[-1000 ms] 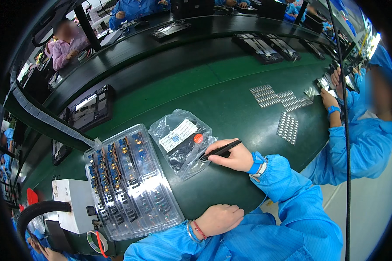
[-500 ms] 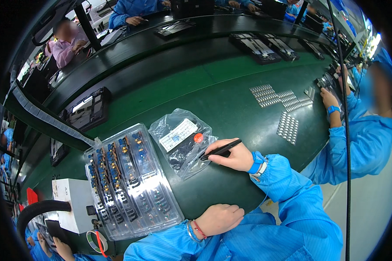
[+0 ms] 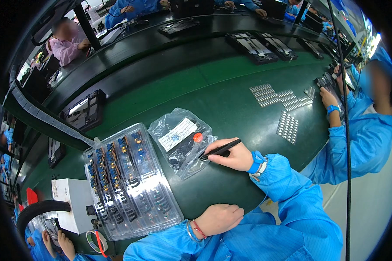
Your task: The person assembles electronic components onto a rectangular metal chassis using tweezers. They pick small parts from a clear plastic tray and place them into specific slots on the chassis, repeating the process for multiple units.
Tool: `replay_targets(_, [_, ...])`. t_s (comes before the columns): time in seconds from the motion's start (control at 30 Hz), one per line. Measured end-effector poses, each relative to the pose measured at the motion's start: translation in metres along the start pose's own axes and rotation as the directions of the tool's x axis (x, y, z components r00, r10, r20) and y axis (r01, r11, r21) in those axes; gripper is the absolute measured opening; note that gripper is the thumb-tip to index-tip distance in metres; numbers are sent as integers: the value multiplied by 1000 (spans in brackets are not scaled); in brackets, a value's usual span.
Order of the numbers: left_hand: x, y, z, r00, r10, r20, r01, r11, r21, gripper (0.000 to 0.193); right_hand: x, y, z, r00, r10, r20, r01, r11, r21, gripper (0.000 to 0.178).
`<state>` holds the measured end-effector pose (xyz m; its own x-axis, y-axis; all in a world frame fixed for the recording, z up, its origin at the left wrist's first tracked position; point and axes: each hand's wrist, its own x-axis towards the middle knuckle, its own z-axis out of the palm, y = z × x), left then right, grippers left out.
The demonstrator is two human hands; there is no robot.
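My right hand (image 3: 234,155) is closed around black tweezers (image 3: 224,149), whose tips rest at the edge of a clear plastic bag (image 3: 188,167). Inside the bag is something dark, and a white label (image 3: 177,135) and a round orange sticker (image 3: 197,137) show on it. My left hand (image 3: 220,219) lies at the table's near edge, fingers curled together, with nothing visible in it. To its left stands a clear plastic tray (image 3: 163,191) with rows of small flex cables (image 3: 113,169) carrying blue and gold parts.
A white box (image 3: 72,200) with a black hose (image 3: 41,213) and a tape roll (image 3: 93,242) stand left of the tray. Sheets of small metallic pieces (image 3: 287,127) lie on the right. Device housings (image 3: 252,48) sit on the far conveyor. A co-worker (image 3: 357,139) sits at right.
My hands, the tweezers and the bag stay practically still. On the far belt the device housings have shifted slightly to the left, and co-workers' hands have moved.
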<state>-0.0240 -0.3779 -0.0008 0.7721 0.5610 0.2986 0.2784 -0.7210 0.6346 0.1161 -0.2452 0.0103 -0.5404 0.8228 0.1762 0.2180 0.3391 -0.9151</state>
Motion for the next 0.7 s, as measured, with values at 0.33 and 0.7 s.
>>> replay_targets(0.33, [0,0,0,1000,15,-1,-15,1000,-1,16,0,-2,-1,1000,10,12,-10,1000,-5,20])
replay_targets(0.7, [0,0,0,1000,8,-3,-8,1000,14,16,0,0,0,1000,-8,1,8,1000,-7,20])
